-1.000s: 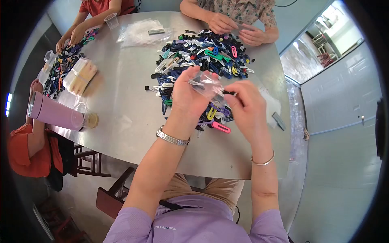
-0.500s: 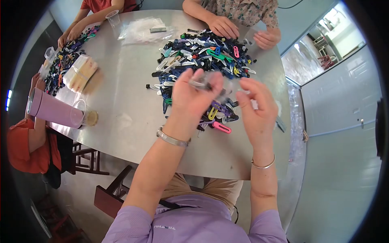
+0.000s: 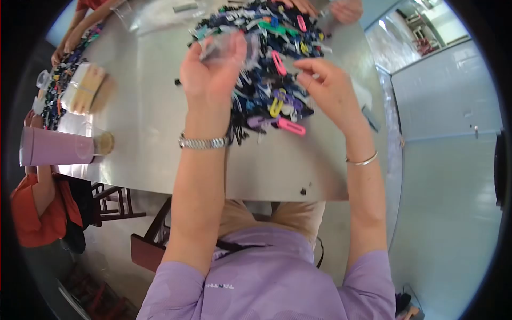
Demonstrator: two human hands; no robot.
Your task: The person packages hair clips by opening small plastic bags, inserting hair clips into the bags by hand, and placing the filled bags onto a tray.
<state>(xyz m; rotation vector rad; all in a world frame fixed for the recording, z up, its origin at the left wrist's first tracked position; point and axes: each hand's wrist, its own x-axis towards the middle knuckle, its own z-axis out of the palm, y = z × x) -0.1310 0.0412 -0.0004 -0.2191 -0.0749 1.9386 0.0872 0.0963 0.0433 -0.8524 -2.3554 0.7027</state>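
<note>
My left hand [image 3: 210, 69] is palm up above the pile, its fingers curled round a clear plastic bag [image 3: 250, 50]. A small dark thing shows in the bag near the thumb, too blurred to name. To the right, my right hand [image 3: 330, 88] hovers over the pile's edge, thumb and forefinger slightly apart, with nothing visible between them. Beneath both hands spreads a heap of snap hair clips [image 3: 258, 80], mostly black, navy and white. Near my right fingertips is a pink hair clip [image 3: 278, 63]. Another pink hair clip [image 3: 291, 127] lies at the near edge, beside a yellow one [image 3: 276, 106].
The metal table [image 3: 144, 106] carries a pink tumbler [image 3: 56, 146], a small jar [image 3: 104, 143], a banded stack of cards [image 3: 82, 88] and a second clip pile [image 3: 58, 80] at left. Plastic bags [image 3: 154, 18] lie at the back. Other people's hands [image 3: 346, 9] work across the table.
The view has tipped down, so the table sits higher in it. My left hand has shifted left over the pile with the bag; my right hand's thumb and forefinger have come closer together.
</note>
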